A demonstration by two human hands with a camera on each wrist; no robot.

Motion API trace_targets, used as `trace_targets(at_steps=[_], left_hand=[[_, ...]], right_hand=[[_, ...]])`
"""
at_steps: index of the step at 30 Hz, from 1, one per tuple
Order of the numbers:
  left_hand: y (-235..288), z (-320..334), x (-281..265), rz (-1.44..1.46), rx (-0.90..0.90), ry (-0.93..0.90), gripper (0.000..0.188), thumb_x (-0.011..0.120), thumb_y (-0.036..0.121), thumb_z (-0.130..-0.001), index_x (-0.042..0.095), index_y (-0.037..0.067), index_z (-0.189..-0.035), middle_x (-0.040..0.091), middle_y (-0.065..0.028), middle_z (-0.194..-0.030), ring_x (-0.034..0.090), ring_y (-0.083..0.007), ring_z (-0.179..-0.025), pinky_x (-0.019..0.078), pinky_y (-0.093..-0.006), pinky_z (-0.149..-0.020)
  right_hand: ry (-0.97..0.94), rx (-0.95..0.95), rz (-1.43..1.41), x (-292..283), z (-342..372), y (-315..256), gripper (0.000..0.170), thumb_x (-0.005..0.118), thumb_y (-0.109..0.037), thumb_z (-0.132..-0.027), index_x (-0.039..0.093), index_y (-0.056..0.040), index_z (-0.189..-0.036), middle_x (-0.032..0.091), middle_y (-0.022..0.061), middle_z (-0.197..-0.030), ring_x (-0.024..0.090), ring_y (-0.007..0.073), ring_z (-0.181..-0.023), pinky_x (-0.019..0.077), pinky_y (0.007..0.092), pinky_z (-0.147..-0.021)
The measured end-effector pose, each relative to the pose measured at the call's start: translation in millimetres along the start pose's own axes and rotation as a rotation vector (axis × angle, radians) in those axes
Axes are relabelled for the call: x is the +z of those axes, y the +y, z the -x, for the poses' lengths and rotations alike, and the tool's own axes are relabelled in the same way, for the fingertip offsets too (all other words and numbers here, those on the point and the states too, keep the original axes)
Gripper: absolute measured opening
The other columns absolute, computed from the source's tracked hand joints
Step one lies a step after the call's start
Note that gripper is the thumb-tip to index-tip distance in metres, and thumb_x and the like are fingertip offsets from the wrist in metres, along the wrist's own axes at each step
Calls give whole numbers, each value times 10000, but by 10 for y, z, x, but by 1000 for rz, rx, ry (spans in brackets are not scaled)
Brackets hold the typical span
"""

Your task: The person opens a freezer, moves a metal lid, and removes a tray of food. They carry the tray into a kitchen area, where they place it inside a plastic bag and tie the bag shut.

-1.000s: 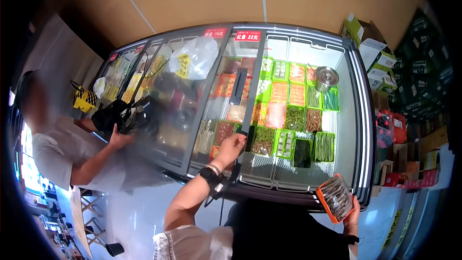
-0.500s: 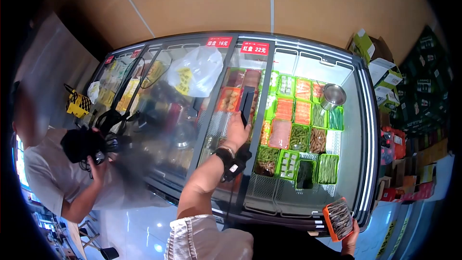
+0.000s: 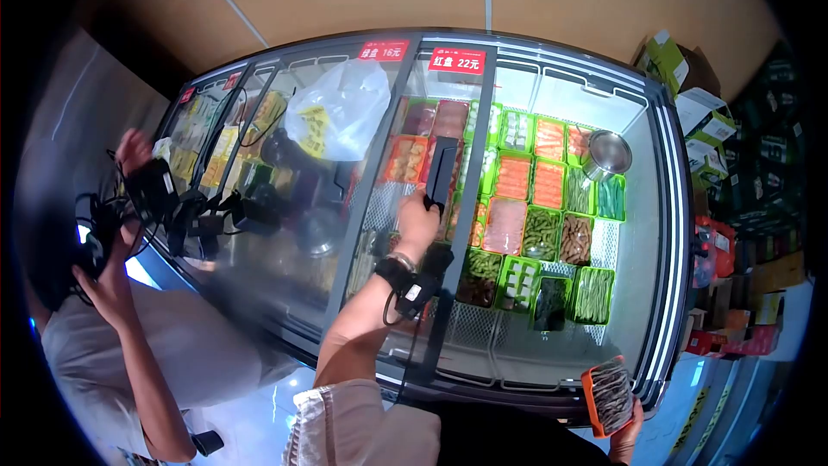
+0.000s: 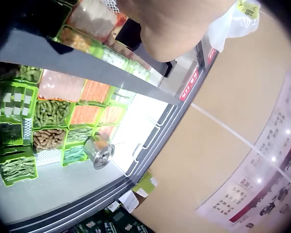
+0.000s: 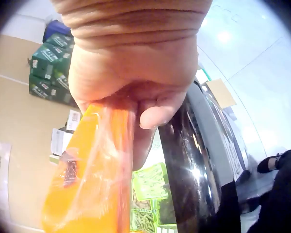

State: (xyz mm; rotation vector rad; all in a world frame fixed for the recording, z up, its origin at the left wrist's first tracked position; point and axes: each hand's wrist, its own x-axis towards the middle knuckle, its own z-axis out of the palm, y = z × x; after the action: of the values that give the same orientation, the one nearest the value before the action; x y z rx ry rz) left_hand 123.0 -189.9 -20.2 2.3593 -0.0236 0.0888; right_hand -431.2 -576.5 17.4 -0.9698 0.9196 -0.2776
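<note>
My left hand (image 3: 418, 223) grips the lower end of a black handle (image 3: 443, 164) on the freezer's glass lid; the lid covers the part left of the uncovered bay. In the left wrist view that hand (image 4: 172, 26) hides most of the handle and its own fingertips. An orange tray (image 3: 611, 397) of grey-brown strips under clear film is pinched by my right hand (image 3: 627, 438), outside the freezer's front right corner. The right wrist view shows the hand (image 5: 136, 68) close up, thumb bent beside the tray's orange underside (image 5: 94, 174).
Green and orange food trays (image 3: 513, 177) fill the uncovered bay, with a steel pot (image 3: 610, 154) at its back right. A white plastic bag (image 3: 341, 112) lies on the lids. At left another person (image 3: 142, 354) handles black gear. Boxes (image 3: 703, 125) stand at right.
My left hand has gone from the lid frame near the front up to the handle. The right hand still holds the orange tray. The other person's arms and black gear have shifted left.
</note>
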Motion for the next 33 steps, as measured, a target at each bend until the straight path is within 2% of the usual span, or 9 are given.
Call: trace_targets(at_steps=[7, 11, 16, 18, 20, 22, 23, 28, 33], left_hand=[[584, 277, 194, 57, -44, -131, 413, 643, 113, -772, 600, -18, -1161, 585, -264, -1069, 569, -409, -1010, 459, -439, -907], [630, 384, 768, 96, 19, -305, 451, 639, 143, -785, 569, -14, -1202, 581, -249, -1111, 577, -405, -1023, 466, -443, -909], [1487, 782, 1016, 65, 3, -383, 474, 635, 155, -803, 536, 1, -1240, 569, -238, -1185, 566, -394, -1079, 451, -450, -933], [1623, 859, 1282, 97, 140, -417, 450, 626, 108, -804, 539, 1, -1232, 585, -237, -1158, 568, -382, -1082, 437, -453, -946], [2078, 1048, 1331, 227, 141, -476, 354, 578, 21, -798, 565, -14, -1151, 624, -233, -1077, 606, -383, -1006, 484, -417, -887], [2188, 1190, 1683, 425, 175, -454, 351, 579, -27, -792, 560, -34, -1143, 667, -170, -968, 666, -279, -916, 519, -357, -820], [2288, 1256, 1803, 464, 119, -484, 381, 583, -50, -793, 550, -46, -1173, 659, -168, -1008, 659, -232, -960, 515, -341, -834], [2471, 1479, 2410, 471, 168, -518, 456, 620, -34, -789, 519, -59, -1233, 632, -168, -1038, 641, -239, -911, 510, -330, -801], [2813, 1695, 2798, 473, 268, -497, 499, 651, 10, -780, 507, -50, -1254, 616, -157, -951, 607, -228, -804, 498, -325, -744]], right_hand=[[36, -8, -63, 20, 47, -1, 442, 481, -377, -957, 580, -4, -1173, 635, 116, -1154, 609, 242, -1047, 468, 377, -937], [38, 0, -153, -38, 83, 42, 428, 471, -364, -965, 586, -5, -1168, 634, 111, -1161, 605, 240, -1051, 464, 380, -941], [-43, -44, -76, -168, 45, 118, 522, 431, -418, -968, 569, 25, -1205, 623, 150, -1180, 596, 260, -1079, 435, 399, -974], [-23, -54, 142, 43, 154, -97, 555, 402, -421, -973, 564, 63, -1191, 629, 152, -1158, 599, 243, -1076, 446, 381, -959], [-110, -193, 47, 197, 190, -248, 546, 404, -403, -975, 564, 86, -1160, 631, 169, -1134, 610, 245, -1047, 460, 366, -940], [1, -35, -93, 250, 226, -374, 539, 441, -404, -973, 557, 91, -1150, 632, 175, -1132, 615, 243, -1037, 465, 363, -939], [15, 3, -125, 213, 209, -413, 542, 458, -402, -968, 549, 95, -1165, 629, 174, -1143, 613, 239, -1048, 467, 359, -936], [77, -53, -119, -250, 103, -414, 554, 509, -394, -939, 561, 119, -1141, 645, 191, -1100, 637, 248, -994, 480, 357, -916], [132, -124, -45, -615, -71, -760, 535, 504, -379, -927, 579, 127, -1082, 656, 205, -1056, 648, 257, -943, 488, 369, -896]])
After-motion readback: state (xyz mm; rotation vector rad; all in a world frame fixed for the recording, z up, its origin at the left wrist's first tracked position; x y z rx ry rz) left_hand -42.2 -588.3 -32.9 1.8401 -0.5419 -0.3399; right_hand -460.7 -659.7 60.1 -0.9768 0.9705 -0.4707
